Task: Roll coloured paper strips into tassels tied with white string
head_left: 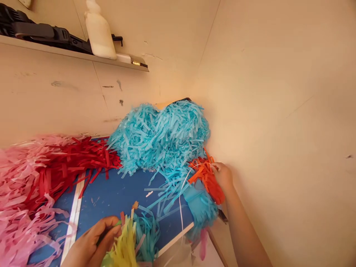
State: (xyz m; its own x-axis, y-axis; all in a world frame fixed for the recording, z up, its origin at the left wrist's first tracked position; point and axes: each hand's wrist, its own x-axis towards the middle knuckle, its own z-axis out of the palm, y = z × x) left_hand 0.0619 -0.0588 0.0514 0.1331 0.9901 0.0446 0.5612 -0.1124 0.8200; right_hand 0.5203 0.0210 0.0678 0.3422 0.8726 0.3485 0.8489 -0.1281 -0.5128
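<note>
My left hand (98,237), low in the view, has thumb and fingers pinched at the edge of a yellow tissue-paper fringe (124,243). A bit of green shows at its fingertips. Beside the yellow hangs a teal-blue fringe (146,233). To the right, my right hand (222,177) pinches a thin white string (181,196), which curves down to the bottom of the view. An orange fringe (207,174) lies right at the right hand. A large heap of light-blue fringe (164,137) sits behind, with strands spilling over the blue board (116,193).
Red fringe (75,163) and pink fringe (19,178) pile up on the left. A wall shelf (69,55) above carries a white bottle (100,35) and black items (50,33). A bare wall (292,129) stands close on the right.
</note>
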